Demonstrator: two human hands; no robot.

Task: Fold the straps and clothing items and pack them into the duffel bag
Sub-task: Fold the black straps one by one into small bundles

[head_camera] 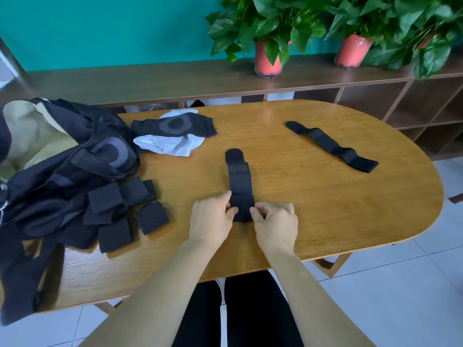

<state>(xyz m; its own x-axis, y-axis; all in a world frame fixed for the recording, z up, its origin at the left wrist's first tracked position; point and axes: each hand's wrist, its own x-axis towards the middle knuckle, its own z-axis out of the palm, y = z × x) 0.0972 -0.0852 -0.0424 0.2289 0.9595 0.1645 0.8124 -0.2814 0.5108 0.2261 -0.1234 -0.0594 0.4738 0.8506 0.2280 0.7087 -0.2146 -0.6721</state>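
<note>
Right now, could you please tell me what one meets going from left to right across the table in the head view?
Bag → folded straps → left hand → held strap → right hand → loose strap. The clothing overlaps the folded straps, so it is left out.

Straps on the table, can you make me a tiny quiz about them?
1. True or false: the left hand and right hand both pinch the perforated strap.
2. Where does the second long strap lie? A on the floor; B on the table, far right; C in the left hand.
3. What colour is the cloth under the black garment?
Key: 1 true; 2 B; 3 white.
</note>
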